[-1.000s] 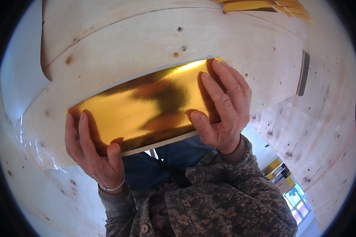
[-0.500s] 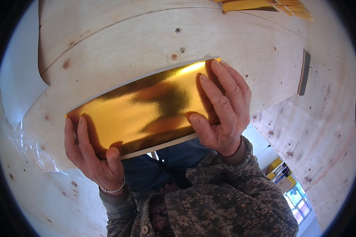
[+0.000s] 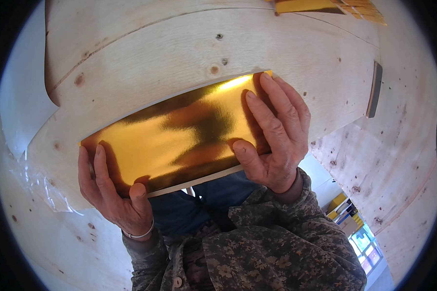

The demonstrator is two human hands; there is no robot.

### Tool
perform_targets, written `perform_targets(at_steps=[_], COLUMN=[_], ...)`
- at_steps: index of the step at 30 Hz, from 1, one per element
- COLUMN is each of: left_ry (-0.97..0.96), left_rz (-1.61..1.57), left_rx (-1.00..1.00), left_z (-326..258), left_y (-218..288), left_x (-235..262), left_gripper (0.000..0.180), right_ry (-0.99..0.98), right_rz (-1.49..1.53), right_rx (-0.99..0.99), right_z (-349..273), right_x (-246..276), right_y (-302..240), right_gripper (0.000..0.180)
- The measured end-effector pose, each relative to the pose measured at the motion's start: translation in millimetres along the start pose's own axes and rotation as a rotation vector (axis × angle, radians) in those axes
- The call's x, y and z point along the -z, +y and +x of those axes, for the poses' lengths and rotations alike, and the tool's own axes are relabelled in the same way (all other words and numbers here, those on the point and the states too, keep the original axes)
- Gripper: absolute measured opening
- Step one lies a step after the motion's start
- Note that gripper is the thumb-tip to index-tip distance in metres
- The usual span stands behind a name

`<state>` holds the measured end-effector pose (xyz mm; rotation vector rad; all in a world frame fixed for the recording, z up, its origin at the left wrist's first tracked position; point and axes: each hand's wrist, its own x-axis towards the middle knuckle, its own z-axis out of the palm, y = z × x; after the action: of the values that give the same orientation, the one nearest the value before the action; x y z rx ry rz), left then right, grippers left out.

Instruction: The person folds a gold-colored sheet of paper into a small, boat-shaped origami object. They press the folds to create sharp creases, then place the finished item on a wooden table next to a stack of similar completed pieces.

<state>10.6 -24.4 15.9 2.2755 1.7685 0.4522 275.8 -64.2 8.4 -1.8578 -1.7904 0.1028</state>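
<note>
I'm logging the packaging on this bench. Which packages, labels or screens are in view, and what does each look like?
Gold sheet: flat, shiny rectangular foil card, held at each end by the left hand and right hand.
Gold pieces: more shiny flat foil pieces at the top edge, on the wooden table.
No screens or readable labels visible.

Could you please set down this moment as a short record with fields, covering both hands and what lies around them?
Held thing: shiny gold sheet, long and mirror-like, pale edge along its near side
Left hand: grips the sheet's left end, fingers on its face
Right hand: grips the right end, fingers spread flat over the face
Surface: pale wooden tabletop with knots, beneath the sheet
Far edge: more gold sheets, partly cut off
Left side: clear plastic film, crumpled
Clothing: camouflage jacket
</note>
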Motion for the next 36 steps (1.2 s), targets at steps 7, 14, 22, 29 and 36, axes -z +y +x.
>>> perform_targets(at_steps=[7, 14, 22, 29, 36], left_ry=[-0.006, -0.033, -0.059, -0.052, -0.024], left_rz=[-0.047, -0.024, -0.024, -0.06, -0.078], left_rx=[-0.012, -0.054, -0.065, -0.038, -0.031], left_z=[1, 3, 6, 5, 3], left_y=[2, -4, -3, -3, -3], left_x=[1, 3, 9, 9, 7], left_gripper=[0.087, 0.085, 0.084, 0.082, 0.081], right_ry=[-0.073, -0.089, -0.096, -0.105, -0.106], right_rz=[-0.022, -0.022, -0.113, -0.161, -0.171], right_rx=[-0.048, -0.042, 0.015, 0.046, 0.024], right_z=[1, 2, -3, -5, -5], right_x=[5, 5, 6, 6, 6], right_y=[-5, -8, -1, 5, 5], right_gripper=[0.053, 0.049, 0.049, 0.052, 0.056])
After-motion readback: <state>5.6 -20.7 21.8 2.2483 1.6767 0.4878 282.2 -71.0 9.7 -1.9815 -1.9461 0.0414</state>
